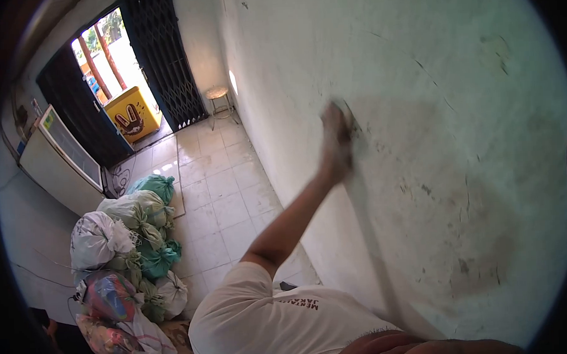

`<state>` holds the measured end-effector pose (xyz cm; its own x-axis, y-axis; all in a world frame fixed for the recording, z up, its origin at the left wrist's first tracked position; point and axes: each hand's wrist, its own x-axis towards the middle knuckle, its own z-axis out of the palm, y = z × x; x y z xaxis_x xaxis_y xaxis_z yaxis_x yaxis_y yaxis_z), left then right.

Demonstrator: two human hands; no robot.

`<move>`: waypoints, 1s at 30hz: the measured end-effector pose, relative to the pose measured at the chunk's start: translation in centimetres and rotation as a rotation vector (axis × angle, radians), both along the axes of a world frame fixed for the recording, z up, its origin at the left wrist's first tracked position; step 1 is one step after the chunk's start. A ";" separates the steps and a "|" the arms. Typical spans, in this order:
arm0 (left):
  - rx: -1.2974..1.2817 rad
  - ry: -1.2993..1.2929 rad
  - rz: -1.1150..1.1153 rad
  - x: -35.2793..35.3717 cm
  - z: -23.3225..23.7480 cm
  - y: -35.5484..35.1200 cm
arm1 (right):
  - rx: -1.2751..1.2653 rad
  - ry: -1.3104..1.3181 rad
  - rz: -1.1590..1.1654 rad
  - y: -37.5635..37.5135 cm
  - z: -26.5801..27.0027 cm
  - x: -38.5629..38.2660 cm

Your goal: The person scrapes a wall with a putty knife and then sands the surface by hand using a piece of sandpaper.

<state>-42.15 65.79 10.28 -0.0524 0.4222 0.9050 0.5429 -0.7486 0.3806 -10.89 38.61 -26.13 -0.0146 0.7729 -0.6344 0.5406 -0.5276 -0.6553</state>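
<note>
The pale wall (501, 150) fills the right side of the view, directly before the person, its painted surface scuffed, with dark nicks and scratches. A brownish, worn patch (480, 270) spreads over its lower right part, and a long shadow runs down from the arm. The left hand (337, 137) is raised against the wall at the patch's left edge, arm stretched out. It is blurred; the fingers look bent, and a pale edge shows beside them, but I cannot tell whether they grasp something. The right hand is out of view.

Below the arm is the white shirt (270, 321) with dark red lettering. Light floor tiles (227, 179) run along the foot of the wall, where a small round-topped stool (217, 93) stands near the far end, close to the wall. Across the floor, well apart from the wall, a heap of tied sacks (101, 236), white, green and multicoloured, takes up the left side. Behind the heap, a white glass-fronted cabinet (61, 163) stands by the left wall. Beyond, a dark folding gate (160, 56) borders the bright doorway, partly blocked by a yellow chest (131, 113) with a printed picture.
</note>
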 end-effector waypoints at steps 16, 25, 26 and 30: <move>-0.279 -0.413 -0.136 -20.3 4.6 19.0 | -0.003 -0.114 -0.131 7.8 3.5 -13.1; 0.126 0.549 -0.144 -14.5 -0.5 13.8 | 0.075 -0.186 -0.188 7.4 7.7 -24.6; 0.186 0.242 -0.218 -16.4 1.2 17.4 | 0.084 -0.195 -0.194 7.1 8.2 -25.8; 0.001 -0.203 -0.130 -23.0 13.7 22.4 | 0.105 -0.145 -0.236 7.2 6.2 -27.3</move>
<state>-65.11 88.18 23.95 -0.1784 0.4363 0.8819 0.3547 -0.8075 0.4713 -38.17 45.82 -19.91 0.2583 0.8057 -0.5330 0.5029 -0.5832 -0.6379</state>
